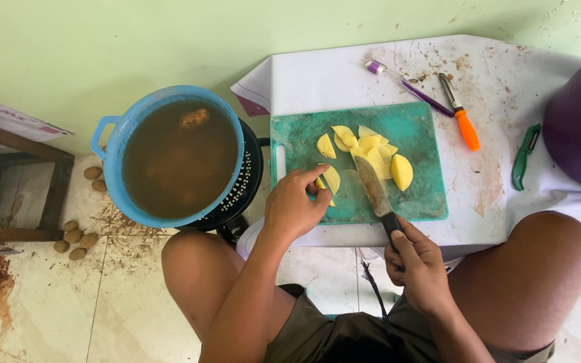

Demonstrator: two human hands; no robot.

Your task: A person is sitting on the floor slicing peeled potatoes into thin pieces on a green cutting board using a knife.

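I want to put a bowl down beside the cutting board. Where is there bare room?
Free: the white table behind the green cutting board, left of the purple tool. Crowded: the board's right, with the orange-handled peeler, green peeler and purple bucket.

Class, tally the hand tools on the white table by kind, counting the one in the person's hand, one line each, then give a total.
Knives: 2, one in the right hand over the board, one orange-handled
Peelers: 1, green
Toothbrushes: 1, purple
Total: 4
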